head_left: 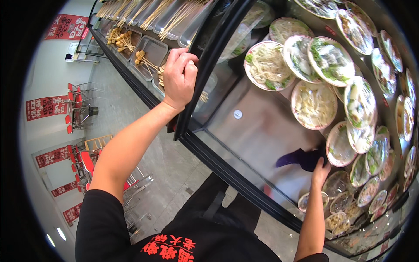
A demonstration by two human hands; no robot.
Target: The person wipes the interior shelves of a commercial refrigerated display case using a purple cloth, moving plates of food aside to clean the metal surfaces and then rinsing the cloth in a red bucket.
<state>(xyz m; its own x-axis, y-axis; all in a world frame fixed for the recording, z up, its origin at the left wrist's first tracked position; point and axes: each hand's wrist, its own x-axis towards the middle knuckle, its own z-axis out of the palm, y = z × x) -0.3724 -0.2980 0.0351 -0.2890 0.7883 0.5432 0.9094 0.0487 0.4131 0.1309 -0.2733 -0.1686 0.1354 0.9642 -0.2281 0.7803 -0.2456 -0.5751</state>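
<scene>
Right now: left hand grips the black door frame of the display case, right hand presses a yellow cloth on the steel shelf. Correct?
Nearly. The cloth is dark purple, not yellow. The head view shows the right hand on it on the steel shelf, and the left hand gripping the black door frame.

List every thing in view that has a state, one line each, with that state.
Black-framed glass case door: held open.
Left hand: grip closed on the door frame.
Right hand: pressing a dark purple cloth onto the steel shelf.
Round wrapped food plates: covered, overlapping along the shelf.
Metal skewer trays: partly filled.
</scene>
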